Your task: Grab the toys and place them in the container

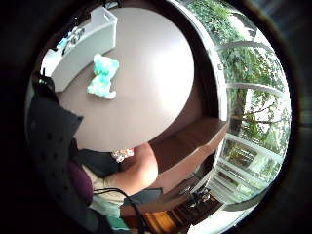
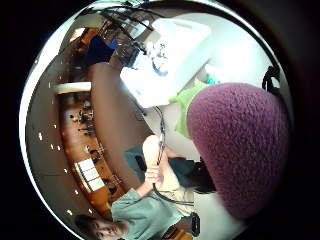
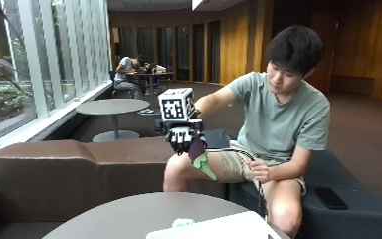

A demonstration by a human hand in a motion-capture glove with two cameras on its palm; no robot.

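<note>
Right hand (image 3: 181, 137) raised above the table (image 3: 131, 211), fingers curled round a purple toy (image 3: 196, 149) with a green end. A teal toy (image 1: 103, 76) lies on the table just beside the white container (image 3: 224, 226), at the table's near right.

Container (image 3: 211, 226) (cropped at frame edge)

Open tabletop (image 1: 156, 73) between teal plush (image 1: 103, 76) and white container (image 1: 83, 46).
</note>
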